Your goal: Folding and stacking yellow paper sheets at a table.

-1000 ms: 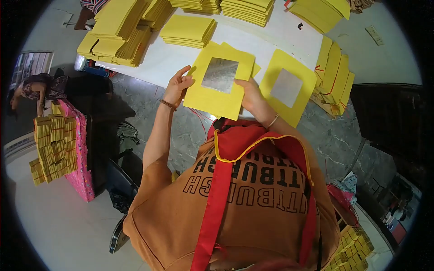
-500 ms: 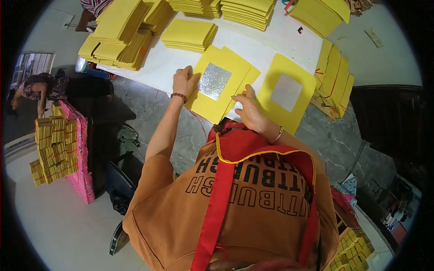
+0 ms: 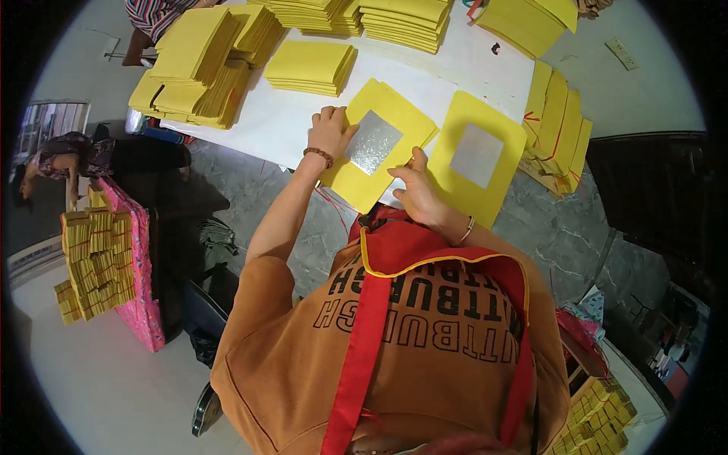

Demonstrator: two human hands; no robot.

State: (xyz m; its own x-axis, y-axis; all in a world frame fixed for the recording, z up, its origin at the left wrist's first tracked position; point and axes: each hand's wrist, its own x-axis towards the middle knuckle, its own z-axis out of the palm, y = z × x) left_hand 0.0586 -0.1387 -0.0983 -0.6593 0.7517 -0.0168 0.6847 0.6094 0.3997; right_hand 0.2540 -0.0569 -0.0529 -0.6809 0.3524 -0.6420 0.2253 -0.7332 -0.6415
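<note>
Two yellow card sheets (image 3: 353,173) lie almost squared up near the table's front edge, the upper one bearing a shiny silver rectangle (image 3: 373,144). At their left edge my left hand (image 3: 328,135) grips the card, with the thumb on top. My right hand (image 3: 418,189) has its fingers at the right edge, closed around it. Just right of that hand lies another yellow sheet (image 3: 500,144) with a pale grey rectangle (image 3: 476,155) in its middle. Fingertips under the card edges are hidden.
A low yellow stack (image 3: 311,68) sits behind the sheets on the white table (image 3: 258,144). Taller yellow stacks (image 3: 193,68) stand at left and back. Tied yellow bundles (image 3: 557,129) are at right. A person (image 3: 68,155) leans by a pink-covered surface (image 3: 148,280) at left.
The upper sheet with the silver rectangle has moved right over the one beneath, so less of the lower shows. My left hand has gone right with it; my right hand's fingers have closed in.
</note>
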